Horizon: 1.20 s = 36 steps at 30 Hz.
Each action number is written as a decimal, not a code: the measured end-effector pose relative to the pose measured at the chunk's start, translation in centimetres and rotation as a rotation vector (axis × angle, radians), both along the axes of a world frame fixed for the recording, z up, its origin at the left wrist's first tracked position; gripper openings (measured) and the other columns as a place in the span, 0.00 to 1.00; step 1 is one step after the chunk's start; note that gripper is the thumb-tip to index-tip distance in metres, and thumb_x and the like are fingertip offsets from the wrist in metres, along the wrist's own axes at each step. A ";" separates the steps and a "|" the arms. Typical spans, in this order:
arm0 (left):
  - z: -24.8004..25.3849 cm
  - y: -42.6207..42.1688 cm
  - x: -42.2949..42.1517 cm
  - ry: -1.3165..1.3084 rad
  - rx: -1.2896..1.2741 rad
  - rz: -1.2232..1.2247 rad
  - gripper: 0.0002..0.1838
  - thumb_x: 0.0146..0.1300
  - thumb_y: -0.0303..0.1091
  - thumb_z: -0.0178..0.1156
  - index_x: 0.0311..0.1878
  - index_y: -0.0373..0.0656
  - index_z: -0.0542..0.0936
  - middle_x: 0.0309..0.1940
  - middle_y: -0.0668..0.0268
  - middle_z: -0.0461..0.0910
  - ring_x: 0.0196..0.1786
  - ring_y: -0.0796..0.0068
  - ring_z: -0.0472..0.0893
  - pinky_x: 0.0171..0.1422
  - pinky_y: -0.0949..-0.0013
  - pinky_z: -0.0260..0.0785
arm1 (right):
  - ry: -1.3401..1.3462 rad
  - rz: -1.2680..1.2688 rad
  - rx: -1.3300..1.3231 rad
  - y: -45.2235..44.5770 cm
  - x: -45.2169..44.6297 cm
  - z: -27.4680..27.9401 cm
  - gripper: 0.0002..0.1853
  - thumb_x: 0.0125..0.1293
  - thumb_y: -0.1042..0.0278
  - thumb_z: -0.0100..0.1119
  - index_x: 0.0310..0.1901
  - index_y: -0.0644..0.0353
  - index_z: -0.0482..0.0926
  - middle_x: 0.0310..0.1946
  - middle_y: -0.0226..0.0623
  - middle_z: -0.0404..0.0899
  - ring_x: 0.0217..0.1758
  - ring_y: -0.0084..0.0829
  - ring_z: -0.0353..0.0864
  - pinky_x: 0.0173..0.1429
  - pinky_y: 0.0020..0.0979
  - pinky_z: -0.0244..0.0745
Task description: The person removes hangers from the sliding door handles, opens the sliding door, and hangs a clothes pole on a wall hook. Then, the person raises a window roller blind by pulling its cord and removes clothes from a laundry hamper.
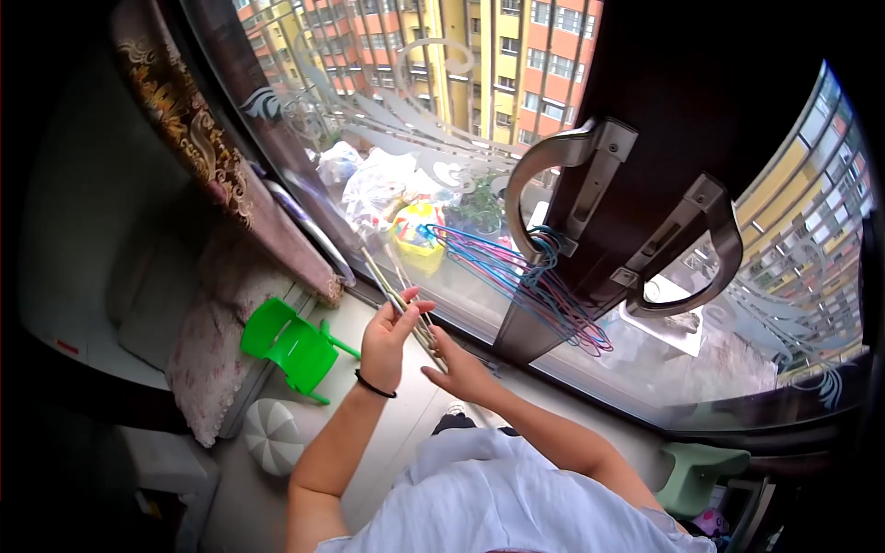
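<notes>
- Door (636, 101): dark frame, glass panels, beyond the hands and off to the right.
- Sofa (198, 373): floral cover, left of both hands.
- Green chair (300, 355): on the floor (387, 452), just left of the left hand, well below it.
- Hangers (507, 276): blue and pink bunch, hooked on the door's nearer handle (590, 189); ahead and right of the hands, apart from them.
- Ball (274, 438): pale, segmented, left of the left forearm.
- Left hand (383, 343): fingers and thumb closed about the sticks. Right hand (461, 370): close by, at their near end, thumb spread; cannot tell if it grips.
- Sticks (376, 267): thin, pale, slanting forward-left from between the hands; count unclear. Step in hand, as I judge it: handling the bundle two-handed. Next move calls for a steady left grip, loose ends gathered, tips kept off the glass.
</notes>
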<state>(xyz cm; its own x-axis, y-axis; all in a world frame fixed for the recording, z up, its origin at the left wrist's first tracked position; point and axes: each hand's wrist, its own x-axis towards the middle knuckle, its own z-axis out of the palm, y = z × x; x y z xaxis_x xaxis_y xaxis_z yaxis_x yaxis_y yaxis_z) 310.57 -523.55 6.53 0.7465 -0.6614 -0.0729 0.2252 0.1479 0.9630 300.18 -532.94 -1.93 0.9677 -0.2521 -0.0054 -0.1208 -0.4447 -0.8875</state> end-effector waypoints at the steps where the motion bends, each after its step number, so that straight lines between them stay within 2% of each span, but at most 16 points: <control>1: 0.0 -0.7 -1.0 0.011 -0.038 0.002 0.20 0.65 0.27 0.49 0.59 0.32 0.64 0.47 0.60 0.76 0.49 0.79 0.73 0.57 0.76 0.61 | 0.022 -0.026 -0.031 -0.8 -0.6 0.1 0.36 0.59 0.61 0.58 0.65 0.60 0.52 0.49 0.51 0.72 0.48 0.42 0.76 0.52 0.35 0.71; 3: 0.4 -1.9 -3.0 0.000 -0.124 -0.033 0.24 0.65 0.25 0.48 0.63 0.32 0.57 0.53 0.57 0.72 0.54 0.77 0.70 0.61 0.74 0.60 | 0.047 -0.088 -0.085 -2.2 -2.2 1.2 0.31 0.60 0.65 0.56 0.63 0.58 0.55 0.44 0.50 0.74 0.42 0.43 0.78 0.44 0.36 0.73; 6: 2.2 -3.0 -5.9 0.001 -0.145 -0.196 0.30 0.63 0.24 0.49 0.66 0.32 0.50 0.59 0.56 0.67 0.59 0.74 0.67 0.62 0.73 0.58 | 0.000 -0.082 -0.229 -4.3 -5.5 1.8 0.22 0.63 0.66 0.53 0.57 0.58 0.61 0.39 0.46 0.76 0.40 0.45 0.77 0.43 0.38 0.71; 7: 2.6 -3.4 -6.7 -0.009 -0.145 -0.265 0.29 0.61 0.20 0.47 0.66 0.36 0.53 0.59 0.56 0.67 0.63 0.73 0.64 0.67 0.70 0.51 | 0.003 -0.101 -0.233 -5.0 -6.8 2.4 0.22 0.63 0.66 0.53 0.57 0.58 0.61 0.39 0.46 0.76 0.40 0.45 0.77 0.43 0.38 0.71; 8: 2.9 -3.7 -7.0 -0.065 -0.144 -0.354 0.31 0.60 0.21 0.48 0.67 0.35 0.51 0.59 0.56 0.66 0.63 0.73 0.63 0.67 0.70 0.50 | 0.052 -0.060 -0.133 -5.4 -8.3 4.0 0.19 0.64 0.64 0.51 0.54 0.59 0.62 0.36 0.47 0.75 0.38 0.47 0.76 0.40 0.40 0.70; 10: 4.0 -4.7 -7.2 -0.297 -0.104 -0.497 0.31 0.61 0.23 0.49 0.67 0.35 0.51 0.59 0.57 0.67 0.63 0.72 0.63 0.67 0.70 0.50 | 0.102 -0.033 -0.037 -6.0 -10.3 6.4 0.17 0.65 0.62 0.50 0.52 0.60 0.62 0.34 0.48 0.75 0.35 0.50 0.75 0.38 0.42 0.68; 14: 5.7 -7.2 -7.2 -0.370 -0.136 -0.590 0.30 0.61 0.24 0.50 0.66 0.35 0.53 0.58 0.57 0.67 0.62 0.71 0.65 0.66 0.69 0.52 | 0.078 -0.055 0.069 -7.1 -11.7 9.0 0.15 0.67 0.63 0.49 0.49 0.63 0.63 0.30 0.46 0.74 0.31 0.43 0.74 0.36 0.37 0.68; 16: 5.4 -8.1 -6.9 -0.511 -0.125 -0.510 0.30 0.60 0.24 0.52 0.65 0.34 0.56 0.57 0.57 0.68 0.61 0.70 0.67 0.65 0.69 0.56 | -0.126 -0.072 0.110 -7.6 -11.4 8.2 0.15 0.68 0.62 0.48 0.48 0.64 0.64 0.31 0.43 0.75 0.30 0.37 0.73 0.37 0.38 0.68; 17: 5.7 -8.2 -6.8 -0.616 -0.079 -0.431 0.29 0.58 0.24 0.53 0.63 0.35 0.60 0.57 0.57 0.68 0.60 0.69 0.68 0.64 0.68 0.58 | -0.261 -0.106 0.109 -8.0 -10.6 6.6 0.15 0.69 0.60 0.47 0.47 0.63 0.65 0.26 0.35 0.72 0.25 0.26 0.68 0.32 0.32 0.67; 18: 5.8 -8.6 -6.5 -0.617 -0.082 -0.435 0.29 0.58 0.24 0.53 0.63 0.35 0.60 0.57 0.57 0.68 0.60 0.69 0.68 0.64 0.68 0.58 | -0.262 -0.110 0.106 -8.1 -10.4 8.3 0.15 0.69 0.60 0.47 0.47 0.63 0.65 0.26 0.35 0.72 0.25 0.26 0.68 0.32 0.32 0.67; 20: 5.7 -9.2 -5.8 -0.810 -0.064 -0.353 0.26 0.57 0.26 0.54 0.61 0.37 0.64 0.56 0.52 0.68 0.61 0.57 0.67 0.63 0.65 0.59 | 0.143 -0.103 0.495 -8.7 -10.1 12.3 0.13 0.70 0.58 0.45 0.44 0.60 0.65 0.22 0.27 0.65 0.21 0.18 0.62 0.26 0.24 0.62; 21: 5.9 -9.3 -5.6 -0.927 -0.063 -0.315 0.25 0.56 0.26 0.55 0.60 0.38 0.66 0.58 0.54 0.67 0.60 0.55 0.67 0.63 0.64 0.60 | 0.091 -0.126 0.582 -8.5 -9.8 12.6 0.12 0.70 0.56 0.43 0.41 0.56 0.65 0.20 0.22 0.58 0.17 0.13 0.54 0.20 0.19 0.52; 25: 5.0 -9.8 -5.0 -1.004 -0.056 -0.220 0.25 0.54 0.21 0.54 0.59 0.40 0.68 0.56 0.58 0.69 0.59 0.61 0.70 0.60 0.67 0.64 | 0.141 -0.110 0.721 -9.3 -8.4 13.0 0.12 0.71 0.54 0.41 0.38 0.53 0.63 0.17 0.20 0.54 0.15 0.13 0.48 0.17 0.20 0.43; 29: 4.5 -10.1 -4.2 -1.056 -0.038 -0.168 0.22 0.54 0.20 0.55 0.55 0.40 0.71 0.54 0.58 0.70 0.56 0.60 0.72 0.58 0.67 0.65 | 0.105 -0.116 0.874 -9.7 -6.7 11.4 0.13 0.70 0.53 0.44 0.41 0.54 0.64 0.17 0.20 0.53 0.15 0.13 0.49 0.17 0.20 0.44; 33: 3.7 -9.8 -3.6 -0.947 -0.022 -0.136 0.18 0.53 0.20 0.57 0.49 0.38 0.73 0.47 0.59 0.71 0.50 0.64 0.74 0.54 0.69 0.67 | 0.157 -0.121 0.811 -9.4 -5.6 9.4 0.18 0.68 0.50 0.46 0.45 0.57 0.67 0.19 0.21 0.57 0.16 0.13 0.53 0.17 0.19 0.48; 36: 1.9 -9.9 -3.0 -0.860 -0.041 -0.089 0.17 0.53 0.20 0.59 0.47 0.38 0.72 0.45 0.60 0.71 0.48 0.67 0.74 0.53 0.70 0.68 | 0.145 -0.123 0.756 -9.4 -5.7 7.7 0.17 0.68 0.50 0.46 0.44 0.57 0.67 0.19 0.21 0.57 0.16 0.14 0.53 0.18 0.18 0.50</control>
